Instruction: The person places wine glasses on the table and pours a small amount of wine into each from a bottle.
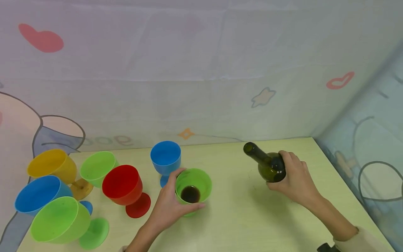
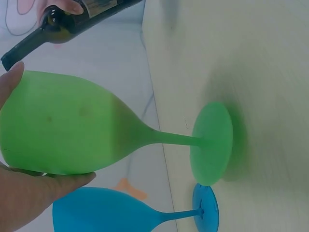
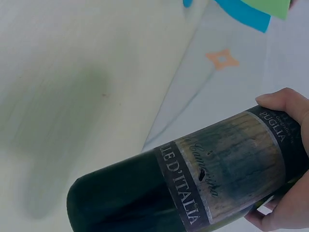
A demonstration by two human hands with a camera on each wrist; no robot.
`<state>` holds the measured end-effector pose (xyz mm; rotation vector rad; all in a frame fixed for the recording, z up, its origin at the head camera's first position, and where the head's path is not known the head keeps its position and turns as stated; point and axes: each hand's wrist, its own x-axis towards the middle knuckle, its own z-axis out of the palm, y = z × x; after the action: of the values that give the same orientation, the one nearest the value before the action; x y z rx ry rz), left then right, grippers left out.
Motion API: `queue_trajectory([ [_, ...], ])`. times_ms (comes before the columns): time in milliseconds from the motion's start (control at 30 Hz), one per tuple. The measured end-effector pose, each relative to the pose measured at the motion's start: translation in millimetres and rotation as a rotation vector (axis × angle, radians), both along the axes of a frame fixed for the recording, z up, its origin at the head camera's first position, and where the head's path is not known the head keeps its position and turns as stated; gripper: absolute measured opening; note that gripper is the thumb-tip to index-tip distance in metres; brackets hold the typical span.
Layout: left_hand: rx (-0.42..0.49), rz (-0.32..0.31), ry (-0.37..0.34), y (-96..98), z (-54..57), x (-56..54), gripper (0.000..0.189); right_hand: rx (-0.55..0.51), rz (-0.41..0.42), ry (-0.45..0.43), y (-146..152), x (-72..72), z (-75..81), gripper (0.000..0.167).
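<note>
My left hand (image 1: 167,208) grips the bowl of a light green plastic goblet (image 1: 203,183), thumb on the near side and fingers on the far side. A small pool of dark liquid (image 1: 190,194) lies in its bottom. The left wrist view shows the green goblet (image 2: 72,121) upright, its foot right at the tabletop. My right hand (image 1: 297,180) holds a dark green wine bottle (image 1: 267,164) by its body, up in the air and tilted, mouth toward the left. Its label (image 3: 231,164) shows in the right wrist view. Bottle mouth and goblet are apart.
A blue goblet (image 1: 165,157) stands just behind my left hand. To the left stand a red goblet (image 1: 122,185), a yellow one (image 1: 55,166), another blue one (image 1: 44,196) and two light green ones. A printed cloth (image 1: 201,70) hangs behind the pale table (image 1: 233,217).
</note>
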<state>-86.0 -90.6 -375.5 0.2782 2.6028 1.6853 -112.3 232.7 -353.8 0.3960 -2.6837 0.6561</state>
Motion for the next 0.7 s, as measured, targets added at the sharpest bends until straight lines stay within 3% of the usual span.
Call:
queue_trajectory([
  [333,0.011,0.018,-0.029,1.9,-3.7,-4.6,0.091,-0.234,-0.09,-0.103,23.4,2.5,-5.2,0.078],
  [700,0.03,0.02,-0.046,6.7,-5.8,-10.5,0.09,-0.305,-0.191,-0.182,37.3,2.5,-9.2,0.085],
])
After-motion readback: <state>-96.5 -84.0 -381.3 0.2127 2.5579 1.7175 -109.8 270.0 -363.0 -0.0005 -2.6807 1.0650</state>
